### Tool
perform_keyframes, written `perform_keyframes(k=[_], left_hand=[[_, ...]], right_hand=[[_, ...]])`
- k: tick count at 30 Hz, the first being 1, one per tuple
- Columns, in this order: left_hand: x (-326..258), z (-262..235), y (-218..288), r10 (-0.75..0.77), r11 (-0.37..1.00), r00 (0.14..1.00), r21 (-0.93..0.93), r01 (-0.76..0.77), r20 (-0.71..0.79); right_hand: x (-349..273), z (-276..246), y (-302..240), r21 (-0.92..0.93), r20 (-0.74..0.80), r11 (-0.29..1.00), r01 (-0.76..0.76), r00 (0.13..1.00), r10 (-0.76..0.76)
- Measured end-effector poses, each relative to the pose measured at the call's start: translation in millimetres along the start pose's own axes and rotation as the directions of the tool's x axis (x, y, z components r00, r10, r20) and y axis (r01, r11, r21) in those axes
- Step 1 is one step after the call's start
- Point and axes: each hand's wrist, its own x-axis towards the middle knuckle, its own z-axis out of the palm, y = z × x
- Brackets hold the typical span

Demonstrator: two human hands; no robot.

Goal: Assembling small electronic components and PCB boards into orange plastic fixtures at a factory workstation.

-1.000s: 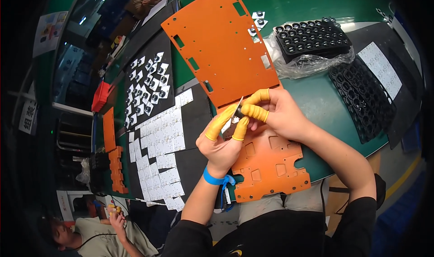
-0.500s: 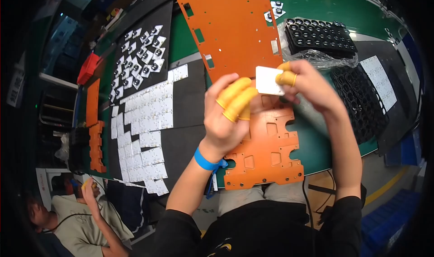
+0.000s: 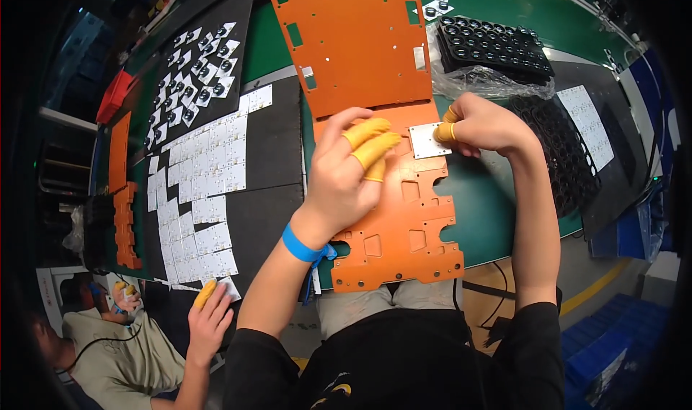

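Note:
Between the thumb and fingers of my right hand (image 3: 486,127), which wears yellow finger cots, is a small square white circuit board (image 3: 428,143) with dark holes. The board is at the right side of an orange fixture plate (image 3: 395,219) with cut-outs; whether it rests on the plate I cannot tell. My left hand (image 3: 344,166), also in yellow finger cots and with a blue wrist strap, hovers over the fixture's left side. Its fingers are loosely bent and apart, with nothing seen in them. The fixture's orange upper panel (image 3: 353,42) stretches away beyond both hands.
Left of me lie rows of white circuit boards (image 3: 209,158) and, farther off, boards bearing black round parts (image 3: 191,86). A black tray of lenses (image 3: 494,46) in clear plastic stands far right, near another black tray (image 3: 559,150). A co-worker's hand (image 3: 209,323) touches a board at the lower left.
The white board has turned from a plain face to one showing holes, and sits lower at the fixture. My left fingers have drawn away from it. A co-worker's hand has reached the boards.

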Motion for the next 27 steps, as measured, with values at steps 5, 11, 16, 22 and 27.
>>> perform_keyframes(k=[5, 11, 16, 22, 27], left_hand=[[1, 5, 10, 0.028, 0.997, 0.952, 0.065, -0.05, 0.306], [4, 2, 16, -0.027, 0.998, 0.881, 0.067, -0.005, 0.472], [2, 7, 17, -0.013, 0.997, 0.892, 0.07, -0.021, 0.452], [3, 8, 17, 0.022, 0.997, 0.937, 0.067, -0.048, 0.348], [1, 10, 14, 0.005, 0.994, 0.95, 0.101, -0.038, 0.312]], right_hand=[[2, -2, 5, 0.062, 0.043, 0.998, -0.027, 0.999, 0.024], [5, -2, 8, 0.103, 0.104, 0.993, -0.056, 0.994, 0.045], [9, -7, 16, 0.147, 0.142, 0.989, -0.011, 0.99, -0.01], [3, -8, 7, 0.071, 0.134, 0.997, -0.026, 0.991, 0.017], [10, -13, 15, 0.151, 0.198, 0.988, -0.031, 0.98, 0.0]])
